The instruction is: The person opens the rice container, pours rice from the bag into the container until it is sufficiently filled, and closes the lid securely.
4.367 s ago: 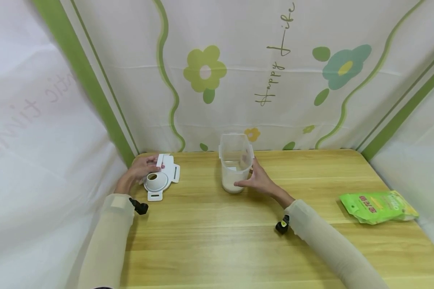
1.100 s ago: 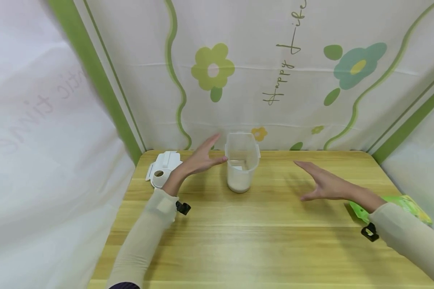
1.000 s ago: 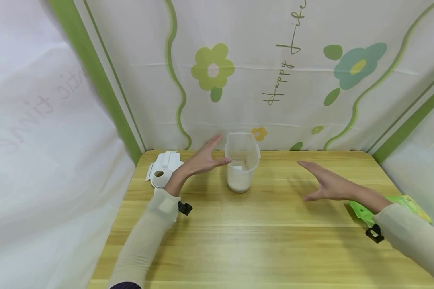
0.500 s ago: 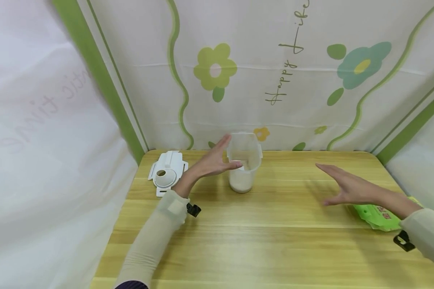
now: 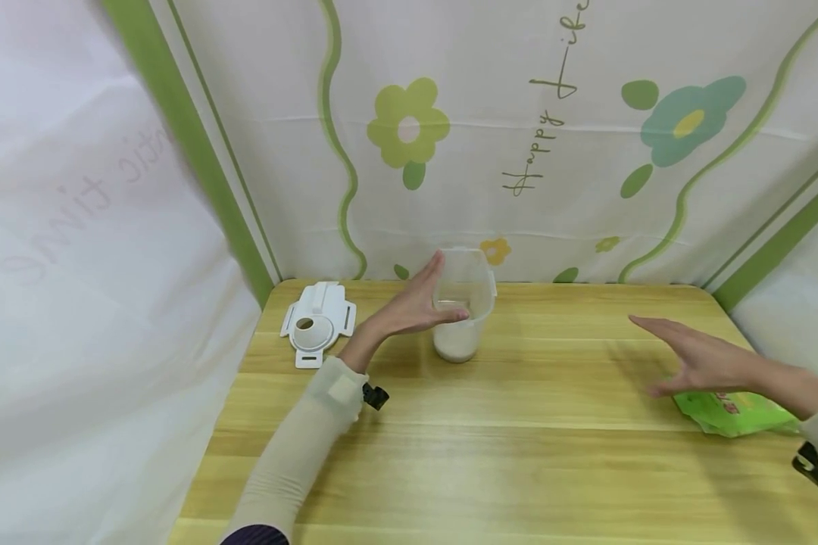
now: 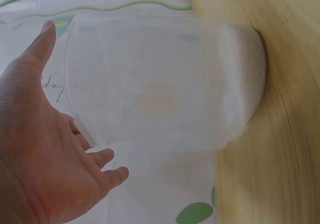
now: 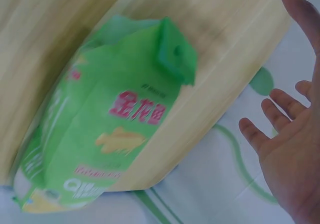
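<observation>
A clear plastic container (image 5: 465, 303) with a whitish bottom (image 5: 457, 345) stands upright near the table's back edge. My left hand (image 5: 409, 306) is at its left side, thumb in front and fingers toward the back, spread rather than curled. In the left wrist view, the fingertips (image 6: 114, 176) are right at the rim and the thumb stands apart from the wall. My right hand (image 5: 712, 363) hovers with fingers and thumb spread, overlapping a green printed bag (image 7: 107, 114) in the head view. The bag lies on the table at the right, partly hidden by that hand.
A white lid (image 5: 313, 325) with slotted tabs and a round raised opening lies at the back left of the wooden table (image 5: 491, 454). A printed fabric curtain (image 5: 463, 151) rises right behind the table, and more hangs at both sides.
Both hands have left what they touched earlier, the left the lid and the right the container. The left hand has moved right to the container, and the right hand has travelled right to the bag.
</observation>
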Tool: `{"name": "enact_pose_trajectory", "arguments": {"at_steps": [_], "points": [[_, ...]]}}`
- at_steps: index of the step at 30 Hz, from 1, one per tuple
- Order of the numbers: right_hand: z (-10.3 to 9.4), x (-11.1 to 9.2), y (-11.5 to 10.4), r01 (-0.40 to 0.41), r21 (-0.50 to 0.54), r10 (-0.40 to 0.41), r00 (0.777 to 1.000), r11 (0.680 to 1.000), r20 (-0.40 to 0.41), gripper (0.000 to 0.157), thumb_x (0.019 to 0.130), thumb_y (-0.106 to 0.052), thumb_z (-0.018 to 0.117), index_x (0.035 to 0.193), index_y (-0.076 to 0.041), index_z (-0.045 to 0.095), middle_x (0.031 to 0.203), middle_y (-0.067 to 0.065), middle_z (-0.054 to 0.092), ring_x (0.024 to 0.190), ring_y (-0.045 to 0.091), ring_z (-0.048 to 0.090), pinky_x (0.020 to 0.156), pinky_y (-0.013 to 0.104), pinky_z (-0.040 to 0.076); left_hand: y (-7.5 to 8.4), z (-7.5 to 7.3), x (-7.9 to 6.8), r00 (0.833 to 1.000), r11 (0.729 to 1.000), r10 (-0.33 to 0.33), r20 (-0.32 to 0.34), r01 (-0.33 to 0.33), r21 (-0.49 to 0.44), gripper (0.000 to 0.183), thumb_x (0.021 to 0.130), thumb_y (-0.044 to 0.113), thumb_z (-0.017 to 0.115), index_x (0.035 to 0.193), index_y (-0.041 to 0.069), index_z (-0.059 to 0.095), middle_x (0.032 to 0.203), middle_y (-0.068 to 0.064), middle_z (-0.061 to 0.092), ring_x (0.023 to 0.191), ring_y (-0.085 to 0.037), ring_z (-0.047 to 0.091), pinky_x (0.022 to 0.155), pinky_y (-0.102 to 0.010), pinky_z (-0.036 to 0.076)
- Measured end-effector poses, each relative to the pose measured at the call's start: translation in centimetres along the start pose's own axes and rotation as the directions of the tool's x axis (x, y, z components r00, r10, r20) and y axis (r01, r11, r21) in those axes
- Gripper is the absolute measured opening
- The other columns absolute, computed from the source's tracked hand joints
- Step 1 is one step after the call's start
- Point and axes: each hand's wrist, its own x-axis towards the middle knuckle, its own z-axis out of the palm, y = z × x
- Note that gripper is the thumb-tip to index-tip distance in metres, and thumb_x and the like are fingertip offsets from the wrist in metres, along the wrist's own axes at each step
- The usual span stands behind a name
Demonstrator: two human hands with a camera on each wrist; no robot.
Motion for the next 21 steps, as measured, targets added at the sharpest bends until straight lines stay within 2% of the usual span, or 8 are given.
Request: {"name": "enact_pose_trajectory", "arguments": {"at_steps": [2,8,10,13,15,16,19,21], "points": [[0.0,-0.3,0.4,0.012,-0.011,-0.012,1.000,1.000,-0.003,0.125,0.067,-0.045,0.100,0.164,-0.003,0.034,0.153,0.028,0.049,0.129,0.049,0.054,0.096,0.000,0.020,-0.1,0.2,0.1,1.000,1.000,-0.008,0.000,0.008,-0.009,0.124,0.094,0.062,0.071,0.168,0.006,-0.011,0.177,-0.008,-0.016,0.163,-0.019,-0.008,0.132,-0.041,0.008],[-0.6,-1.5,1.3,-0.002,-0.031,0.003,1.000,1.000,0.016,0.123,0.068,-0.046,0.099,0.165,-0.007,0.034,0.153,0.025,0.050,0.128,0.037,0.052,0.091,0.007,0.034,0.1,0.6,0.1,1.000,0.999,-0.023,0.006,0.023,-0.048,0.132,0.090,0.066,0.075,0.168,0.008,-0.015,0.174,0.002,-0.025,0.163,-0.019,-0.010,0.132,-0.044,0.011],[-0.8,-1.9,1.5,-0.014,-0.040,0.015,1.000,0.999,0.027,0.122,0.068,-0.048,0.099,0.165,-0.009,0.035,0.153,0.024,0.049,0.131,0.028,0.049,0.090,0.014,0.042,0.2,0.6,0.0,1.000,0.998,-0.026,0.011,0.026,-0.054,0.134,0.089,0.066,0.076,0.168,0.009,-0.016,0.173,0.004,-0.027,0.163,-0.019,-0.011,0.132,-0.045,0.011],[-1.2,-2.5,1.9,-0.037,-0.052,0.040,0.997,0.998,0.059,0.125,0.067,-0.052,0.098,0.166,-0.010,0.033,0.154,0.024,0.047,0.131,0.019,0.046,0.089,0.035,0.054,0.2,0.7,0.0,1.000,0.997,-0.026,0.017,0.027,-0.066,0.135,0.088,0.064,0.078,0.168,0.009,-0.016,0.173,0.005,-0.028,0.162,-0.019,-0.012,0.132,-0.046,0.011],[-1.5,-2.9,2.0,-0.043,0.039,0.038,0.992,0.998,0.122,0.126,0.072,-0.047,0.097,0.168,-0.006,0.025,0.157,0.034,0.038,0.113,0.010,0.060,0.079,0.039,0.059,0.2,0.7,0.0,0.999,0.997,-0.028,0.022,0.029,-0.068,0.136,0.088,0.062,0.079,0.167,0.011,-0.019,0.172,0.005,-0.029,0.162,-0.019,-0.013,0.132,-0.046,0.011],[-1.7,-3.1,2.1,-0.045,0.038,0.039,0.990,0.998,0.132,0.128,0.071,-0.048,0.097,0.168,-0.005,0.024,0.156,0.035,0.037,0.110,0.008,0.059,0.075,0.038,0.059,0.2,0.7,0.0,0.999,0.997,-0.029,0.024,0.031,-0.070,0.136,0.088,0.061,0.079,0.167,0.012,-0.020,0.172,0.006,-0.030,0.162,-0.018,-0.013,0.132,-0.046,0.010],[-1.9,-3.9,2.7,-0.049,0.008,0.047,0.986,0.999,0.161,0.133,0.069,-0.052,0.096,0.168,-0.005,0.021,0.156,0.035,0.035,0.110,0.011,0.059,0.070,0.035,0.058,0.2,0.7,0.0,0.999,0.997,-0.033,0.029,0.035,-0.071,0.136,0.088,0.061,0.079,0.165,0.016,-0.023,0.171,0.007,-0.031,0.162,-0.017,-0.014,0.132,-0.046,0.010],[-1.8,-4.4,3.2,-0.038,-0.053,0.046,0.988,0.998,0.146,0.137,0.064,-0.054,0.098,0.168,-0.007,0.023,0.155,0.031,0.039,0.126,0.020,0.050,0.073,0.042,0.059,0.1,0.7,0.0,0.999,0.997,-0.031,0.030,0.033,-0.071,0.135,0.088,0.061,0.079,0.165,0.018,-0.023,0.171,0.008,-0.031,0.162,-0.016,-0.015,0.132,-0.046,0.010]]}}
